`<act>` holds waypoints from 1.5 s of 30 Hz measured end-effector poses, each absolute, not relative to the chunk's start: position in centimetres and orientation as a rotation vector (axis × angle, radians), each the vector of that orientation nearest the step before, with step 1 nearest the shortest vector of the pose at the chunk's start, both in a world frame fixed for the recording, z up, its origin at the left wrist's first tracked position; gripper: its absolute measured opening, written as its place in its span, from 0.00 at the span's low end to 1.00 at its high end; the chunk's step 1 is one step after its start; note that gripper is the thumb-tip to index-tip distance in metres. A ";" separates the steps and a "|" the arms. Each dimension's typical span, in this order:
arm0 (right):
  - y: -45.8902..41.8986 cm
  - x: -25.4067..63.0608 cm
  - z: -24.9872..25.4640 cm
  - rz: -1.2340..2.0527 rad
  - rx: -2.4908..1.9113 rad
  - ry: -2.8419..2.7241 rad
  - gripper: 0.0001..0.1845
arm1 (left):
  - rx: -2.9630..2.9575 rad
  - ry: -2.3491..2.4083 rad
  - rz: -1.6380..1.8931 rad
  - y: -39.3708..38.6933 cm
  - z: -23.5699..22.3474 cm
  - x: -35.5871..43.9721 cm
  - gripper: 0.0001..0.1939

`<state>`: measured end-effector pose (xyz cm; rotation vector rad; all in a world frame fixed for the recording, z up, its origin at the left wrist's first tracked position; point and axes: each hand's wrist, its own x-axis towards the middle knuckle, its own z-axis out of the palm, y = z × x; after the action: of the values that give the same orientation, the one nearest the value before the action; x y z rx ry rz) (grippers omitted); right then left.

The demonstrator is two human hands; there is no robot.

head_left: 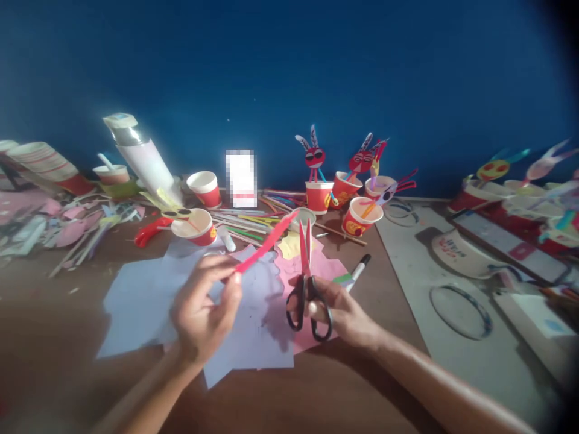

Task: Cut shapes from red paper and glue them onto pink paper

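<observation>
Between thumb and fingers, my left hand [205,304] pinches one end of a narrow red paper strip [266,244], which slants up to the right. My right hand [339,307] holds black-handled scissors [306,259] with the blades pointing up and slightly parted. The strip's far end is close to the blade tips; whether they touch I cannot tell. Under both hands lie pale blue paper sheets [253,337] and pink paper [332,265], with a yellow cut piece [292,246] on top. A marker with a black cap [359,271] rests right of the scissors.
Paper cups with red paper figures [319,196] stand along the blue wall. A white flask [147,166] leans at the left, near paper scraps [85,226]. Coloured sticks [242,232] lie behind the sheets. At the right are a grey board [416,265], a ring [461,310] and more cups.
</observation>
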<state>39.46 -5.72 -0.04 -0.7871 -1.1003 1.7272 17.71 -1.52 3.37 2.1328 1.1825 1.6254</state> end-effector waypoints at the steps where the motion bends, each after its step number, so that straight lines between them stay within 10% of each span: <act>1: -5.8 38.9 -0.1 1.722 -0.805 -1.057 0.22 | 2.231 1.146 1.573 -1.7 3.2 18.0 0.08; 45: -3.0 36.1 -1.0 1.178 -1.357 -1.236 0.12 | 2.106 0.883 0.832 -2.1 -1.2 19.3 0.11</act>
<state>36.09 -3.05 -1.01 -1.3566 -1.2360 1.1775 19.26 -2.11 -1.20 2.1062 0.8832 0.8318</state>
